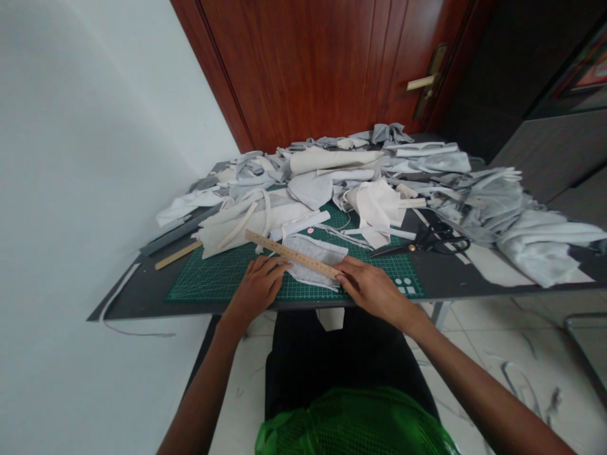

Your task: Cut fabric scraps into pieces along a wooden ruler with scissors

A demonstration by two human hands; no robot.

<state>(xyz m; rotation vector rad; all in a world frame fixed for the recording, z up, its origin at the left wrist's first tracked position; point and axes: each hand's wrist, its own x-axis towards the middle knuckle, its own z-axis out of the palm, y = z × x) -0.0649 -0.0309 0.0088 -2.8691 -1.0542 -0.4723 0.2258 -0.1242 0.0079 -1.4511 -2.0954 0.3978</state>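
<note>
Ruler point(291, 254) pinned on grey fabric scrap point(315, 249), green cutting mat point(222, 278) beneath; left hand point(258, 289) and right hand point(374, 292) apart, both pressing down; markings unreadable from my view.

Scraps of pale grey and off-white fabric point(332, 183) are heaped across the far end of a dark surface point(133, 297), partly covering a green cutting mat point(213, 278). Black-handled scissors point(427, 240) are left on the right, blades lying over the mat's edge. A wooden strip point(177, 254) and a dark grey strip point(175, 232) are placed at the left end. A reddish wooden door point(294, 69) with a lever handle point(421, 82) is seen behind, a white wall point(95, 158) runs along the left, and dark threads point(521, 385) are scattered on the tiled floor point(474, 322).
</note>
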